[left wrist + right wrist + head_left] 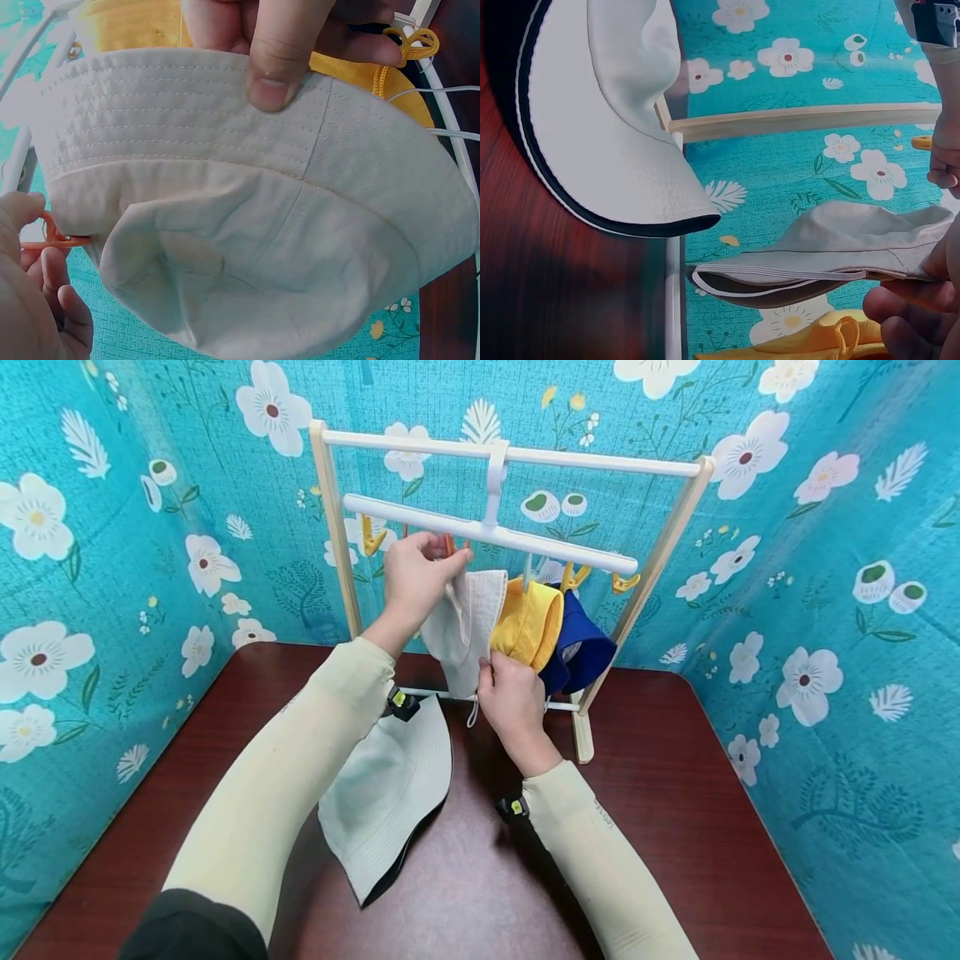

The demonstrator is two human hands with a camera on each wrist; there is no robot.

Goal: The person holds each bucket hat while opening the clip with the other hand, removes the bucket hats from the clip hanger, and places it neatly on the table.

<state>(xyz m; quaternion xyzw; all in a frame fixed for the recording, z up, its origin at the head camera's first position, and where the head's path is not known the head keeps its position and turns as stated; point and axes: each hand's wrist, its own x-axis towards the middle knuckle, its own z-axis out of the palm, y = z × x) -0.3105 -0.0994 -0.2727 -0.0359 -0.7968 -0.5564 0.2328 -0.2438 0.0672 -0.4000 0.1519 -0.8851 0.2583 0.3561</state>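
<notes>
A cream bucket hat (480, 610) with stitched rows on its brim hangs under the white clip hanger (420, 515). My left hand (422, 572) is up at the hanger bar and pinches an orange clip (56, 241) at the hat's edge. Lower down, my right hand (513, 693) grips the brim, its thumb on the stitched side in the left wrist view. Beside the cream hat hang a yellow hat (525, 622) with a yellow cord and a dark blue hat (588, 643). A white cord (472, 712) dangles below the cream hat.
The hanger hooks over a wooden rack (333, 518) with white rails. Yellow clips (371, 537) hang toward both ends of the bar. A pale bucket hat (397, 785) with a black underside lies on the dark red table (675, 827). Blue floral cloth (225, 510) surrounds the table.
</notes>
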